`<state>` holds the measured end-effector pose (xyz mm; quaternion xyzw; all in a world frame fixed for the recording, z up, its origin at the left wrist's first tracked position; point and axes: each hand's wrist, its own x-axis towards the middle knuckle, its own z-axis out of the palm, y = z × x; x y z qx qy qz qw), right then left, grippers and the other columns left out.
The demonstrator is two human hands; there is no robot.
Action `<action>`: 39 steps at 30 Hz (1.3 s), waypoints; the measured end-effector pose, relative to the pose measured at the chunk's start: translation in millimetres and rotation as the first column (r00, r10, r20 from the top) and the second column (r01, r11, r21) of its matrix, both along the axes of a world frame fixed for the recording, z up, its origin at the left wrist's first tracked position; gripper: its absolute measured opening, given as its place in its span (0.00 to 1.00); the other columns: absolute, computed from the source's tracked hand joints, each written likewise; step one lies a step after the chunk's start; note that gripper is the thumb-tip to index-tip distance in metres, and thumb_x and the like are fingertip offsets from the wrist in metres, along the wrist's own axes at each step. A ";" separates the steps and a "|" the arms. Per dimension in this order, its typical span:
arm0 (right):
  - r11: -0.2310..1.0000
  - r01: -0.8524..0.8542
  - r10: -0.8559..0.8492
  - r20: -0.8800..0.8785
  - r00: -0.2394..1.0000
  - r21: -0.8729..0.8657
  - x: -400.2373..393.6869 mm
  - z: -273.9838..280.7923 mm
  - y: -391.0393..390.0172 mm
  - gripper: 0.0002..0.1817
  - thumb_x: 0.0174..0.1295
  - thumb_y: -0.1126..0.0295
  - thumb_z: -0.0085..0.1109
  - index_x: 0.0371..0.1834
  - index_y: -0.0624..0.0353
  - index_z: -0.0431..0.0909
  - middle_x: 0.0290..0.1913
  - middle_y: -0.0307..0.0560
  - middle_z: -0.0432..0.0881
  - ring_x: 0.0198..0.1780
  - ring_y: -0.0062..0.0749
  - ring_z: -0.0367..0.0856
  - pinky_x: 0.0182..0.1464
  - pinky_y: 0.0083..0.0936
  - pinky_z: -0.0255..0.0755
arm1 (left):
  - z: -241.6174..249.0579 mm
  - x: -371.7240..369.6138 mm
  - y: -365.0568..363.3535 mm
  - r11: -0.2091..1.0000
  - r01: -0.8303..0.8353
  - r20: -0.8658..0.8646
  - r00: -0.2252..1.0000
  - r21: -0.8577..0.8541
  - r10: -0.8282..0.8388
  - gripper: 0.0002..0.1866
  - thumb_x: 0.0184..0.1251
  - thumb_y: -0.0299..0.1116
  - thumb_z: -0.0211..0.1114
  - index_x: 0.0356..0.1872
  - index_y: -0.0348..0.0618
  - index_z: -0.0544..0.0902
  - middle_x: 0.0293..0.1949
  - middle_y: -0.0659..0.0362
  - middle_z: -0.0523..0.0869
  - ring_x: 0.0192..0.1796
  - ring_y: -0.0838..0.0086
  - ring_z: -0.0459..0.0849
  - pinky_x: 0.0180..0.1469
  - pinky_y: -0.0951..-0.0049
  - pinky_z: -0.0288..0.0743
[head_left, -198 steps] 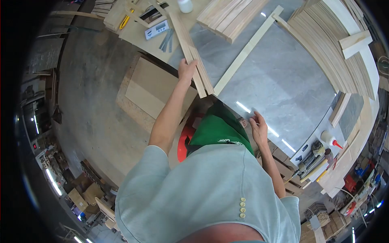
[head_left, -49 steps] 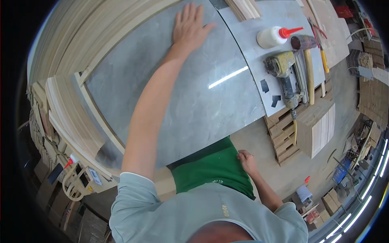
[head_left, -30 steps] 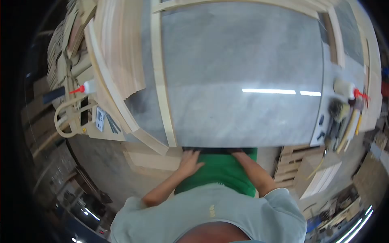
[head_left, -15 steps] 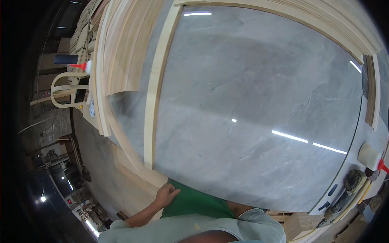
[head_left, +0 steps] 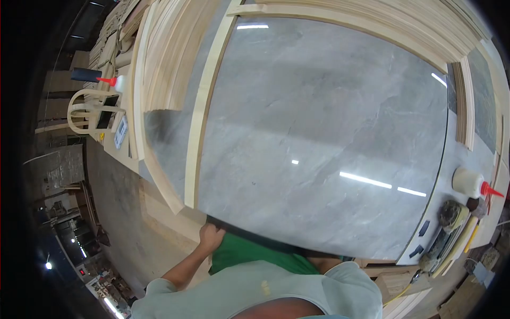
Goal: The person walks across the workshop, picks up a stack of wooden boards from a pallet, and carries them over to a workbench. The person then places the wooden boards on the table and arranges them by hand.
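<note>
My left hand [head_left: 211,236] is at the front edge of the worktable, left of the green cloth [head_left: 239,255] over my lap. Its fingers are curled at the edge, and what they hold, if anything, is hidden. My right forearm [head_left: 325,263] runs under the front edge, so my right hand is out of sight. In front of me lies a large glossy grey marble-look slab [head_left: 319,133]. One pale wood strip [head_left: 204,117] lies along its left side, and another wood strip [head_left: 340,24] runs across its far side.
Stacked wood strips [head_left: 178,58] stand at the left, with more at the back. A white glue bottle [head_left: 467,182] with a red nozzle lies at right, near a tape-wrapped tool [head_left: 445,234]. Another red-nozzled bottle [head_left: 119,83] and a curved wooden frame [head_left: 79,114] are at far left.
My view has shifted, so the right-hand bottle and tools sit further left and higher. My left hand has moved up against the table's front edge, and a dark strip shows under the slab there.
</note>
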<state>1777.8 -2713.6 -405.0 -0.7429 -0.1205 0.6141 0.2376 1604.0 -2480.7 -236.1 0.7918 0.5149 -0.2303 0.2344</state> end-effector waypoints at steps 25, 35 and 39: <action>0.855 -0.456 0.306 0.467 0.830 0.249 -52.4 93.7 -4.1 0.22 0.58 0.54 0.49 0.43 0.61 0.80 0.41 0.62 0.82 0.45 0.55 0.81 0.46 0.44 0.74 | -14.9 -76.6 -83.9 0.933 -0.267 0.796 0.496 -0.242 0.348 0.10 0.70 0.31 0.57 0.44 0.35 0.76 0.24 0.68 0.70 0.25 0.85 0.65 0.28 0.81 0.61; 0.870 -0.339 0.083 0.573 0.815 0.357 -51.9 98.5 -6.3 0.21 0.60 0.56 0.49 0.39 0.66 0.79 0.36 0.68 0.80 0.42 0.61 0.79 0.44 0.46 0.73 | -134.3 -159.9 -49.5 0.883 -0.365 0.718 0.524 -0.295 0.457 0.19 0.68 0.35 0.56 0.56 0.34 0.74 0.47 0.49 0.82 0.48 0.65 0.80 0.50 0.68 0.72; 0.862 -0.104 -0.262 0.610 0.748 0.497 -37.4 147.2 -8.9 0.15 0.60 0.66 0.54 0.44 0.66 0.79 0.43 0.64 0.80 0.46 0.57 0.79 0.48 0.40 0.73 | -174.0 -178.1 -40.3 0.857 -0.207 0.701 0.501 -0.472 0.507 0.20 0.66 0.36 0.58 0.58 0.41 0.74 0.51 0.48 0.82 0.50 0.65 0.80 0.52 0.67 0.72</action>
